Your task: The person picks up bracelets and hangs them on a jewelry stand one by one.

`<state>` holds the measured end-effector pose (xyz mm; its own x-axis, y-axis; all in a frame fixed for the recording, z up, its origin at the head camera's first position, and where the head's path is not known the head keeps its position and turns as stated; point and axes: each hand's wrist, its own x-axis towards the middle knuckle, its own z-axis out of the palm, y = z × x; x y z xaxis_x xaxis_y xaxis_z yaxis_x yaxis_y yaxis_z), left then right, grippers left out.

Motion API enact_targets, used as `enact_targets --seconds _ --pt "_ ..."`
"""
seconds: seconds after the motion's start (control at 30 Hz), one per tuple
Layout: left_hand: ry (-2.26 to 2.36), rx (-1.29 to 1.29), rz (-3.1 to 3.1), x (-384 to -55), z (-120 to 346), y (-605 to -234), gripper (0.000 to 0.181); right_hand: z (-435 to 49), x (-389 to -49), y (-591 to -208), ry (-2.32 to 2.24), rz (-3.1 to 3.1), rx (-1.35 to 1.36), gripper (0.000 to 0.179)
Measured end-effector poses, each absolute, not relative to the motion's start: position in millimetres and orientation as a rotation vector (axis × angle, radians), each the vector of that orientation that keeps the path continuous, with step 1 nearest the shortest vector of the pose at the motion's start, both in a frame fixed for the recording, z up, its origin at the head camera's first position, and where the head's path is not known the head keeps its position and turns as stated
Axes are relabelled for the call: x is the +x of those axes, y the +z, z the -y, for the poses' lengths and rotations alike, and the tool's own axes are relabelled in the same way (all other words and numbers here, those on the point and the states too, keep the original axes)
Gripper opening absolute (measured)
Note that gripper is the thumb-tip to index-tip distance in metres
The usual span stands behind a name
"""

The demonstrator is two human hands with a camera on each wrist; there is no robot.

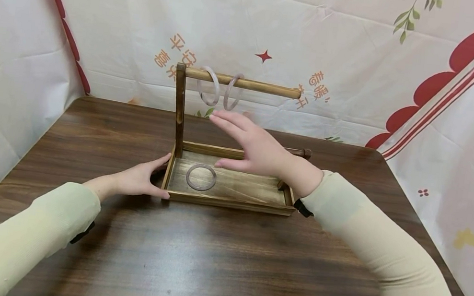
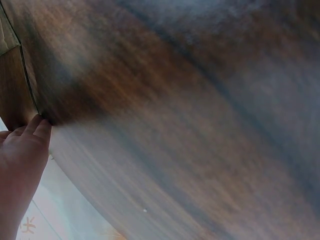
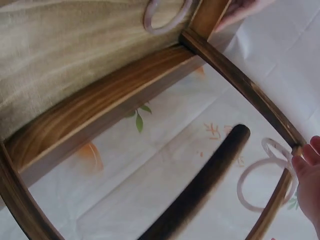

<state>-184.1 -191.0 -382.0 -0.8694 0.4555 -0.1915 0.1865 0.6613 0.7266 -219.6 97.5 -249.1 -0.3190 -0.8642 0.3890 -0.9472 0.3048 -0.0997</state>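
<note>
A wooden display stand has a shallow tray (image 1: 235, 205) at its base, a tall left post (image 1: 179, 108) and a top bar (image 1: 265, 86). Two pale, translucent bangles, a left one (image 1: 214, 90) and a right one (image 1: 233, 92), hang side by side on that bar. Flat on the tray floor, near its left end, lies a third bangle (image 1: 201, 177). My left hand (image 1: 140, 179) touches the tray's left end, thumb by the front corner and fingers farther back. My right hand (image 1: 254, 145) hovers over the tray, just below the hanging bangles, fingers extended and holding nothing.
A lower, dark bar (image 3: 200, 185) belongs to the stand's right side, partly hidden by my right wrist in the head view. The stand sits on a brown wood-grain table (image 1: 191, 254). Behind it hangs a printed white cloth (image 1: 137, 22).
</note>
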Motion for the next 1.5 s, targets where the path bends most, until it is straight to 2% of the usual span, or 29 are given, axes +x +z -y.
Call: enact_targets --seconds 1.5 --pt "1.085 0.51 -2.496 -185.4 191.0 -383.9 0.111 -73.4 -225.3 -323.7 0.343 2.783 1.538 0.077"
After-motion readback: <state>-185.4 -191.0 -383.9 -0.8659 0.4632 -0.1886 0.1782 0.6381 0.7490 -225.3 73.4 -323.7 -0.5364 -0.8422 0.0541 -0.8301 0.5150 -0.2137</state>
